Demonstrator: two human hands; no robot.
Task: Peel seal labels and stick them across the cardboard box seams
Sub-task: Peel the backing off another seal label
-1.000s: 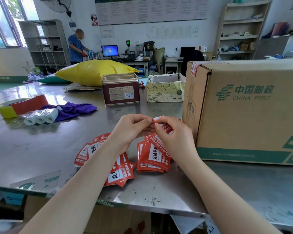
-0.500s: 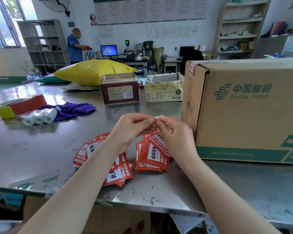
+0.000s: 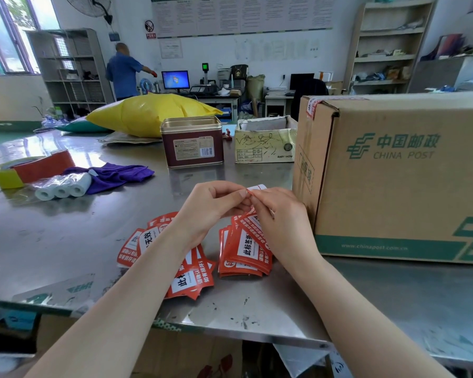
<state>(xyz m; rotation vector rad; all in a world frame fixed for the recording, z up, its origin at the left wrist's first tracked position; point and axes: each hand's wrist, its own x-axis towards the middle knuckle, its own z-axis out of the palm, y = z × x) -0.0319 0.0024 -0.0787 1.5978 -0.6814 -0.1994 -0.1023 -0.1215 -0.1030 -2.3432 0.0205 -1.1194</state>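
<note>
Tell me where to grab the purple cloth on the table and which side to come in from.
Take the purple cloth at its right end, coming from above with the left hand once it is free. That end lies loose on bare metal table, while the left end sits against the white paper rolls and the tape rolls. A pinch on a raised fold there should probably lift it cleanly.
</note>
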